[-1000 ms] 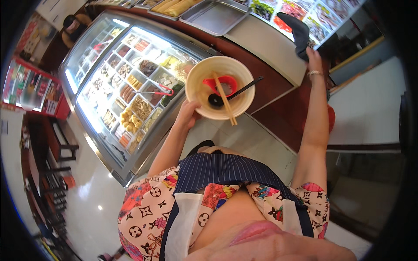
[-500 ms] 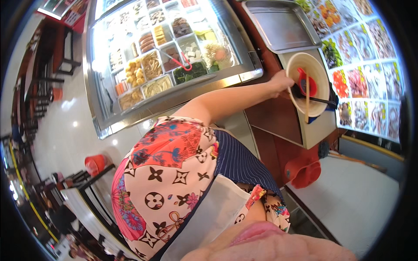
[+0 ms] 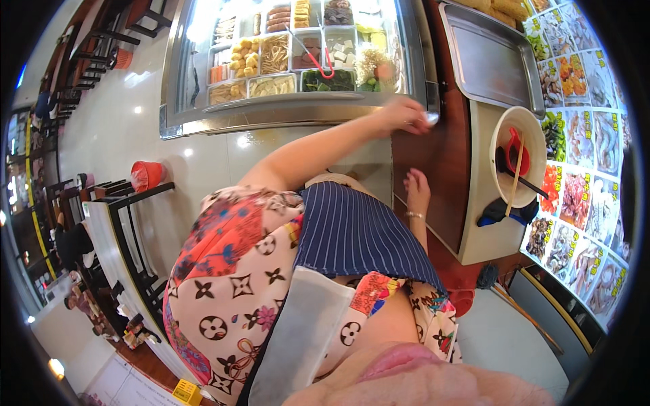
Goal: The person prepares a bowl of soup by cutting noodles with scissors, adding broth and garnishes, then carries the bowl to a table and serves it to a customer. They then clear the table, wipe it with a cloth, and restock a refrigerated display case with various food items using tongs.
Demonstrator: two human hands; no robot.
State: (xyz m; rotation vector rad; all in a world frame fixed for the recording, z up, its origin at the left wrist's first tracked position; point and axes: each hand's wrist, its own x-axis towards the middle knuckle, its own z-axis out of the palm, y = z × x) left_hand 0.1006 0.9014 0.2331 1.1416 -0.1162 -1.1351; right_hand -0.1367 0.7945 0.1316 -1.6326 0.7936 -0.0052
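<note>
My left hand (image 3: 403,115) is raised beside the near right corner of the display case (image 3: 284,116), its fingers curled in. A small pale, shiny spot shows at its fingertips; I cannot make out whether it is something held. Lower down, my right hand (image 3: 418,192), with a bracelet at the wrist, hangs in front of the brown counter side with its fingers apart and nothing visible in them. To the right of both hands, a cream bucket (image 3: 502,135) holds a red ladle (image 3: 518,150), a wooden stick (image 3: 517,172) and a dark handle. Neither hand touches the bucket.
The case holds several trays of food, with red-handled tongs (image 3: 328,64) on them. A metal tray (image 3: 487,57) lies beyond the bucket, and a dark cloth (image 3: 497,212) beside it. Lit food pictures (image 3: 575,189) line the right. A red bin (image 3: 146,176) stands at left.
My left hand has let go of the bucket's rim and drawn back left to the case corner. My right hand has come into view. The whole view has shifted, moving the bucket rightward and lower.
</note>
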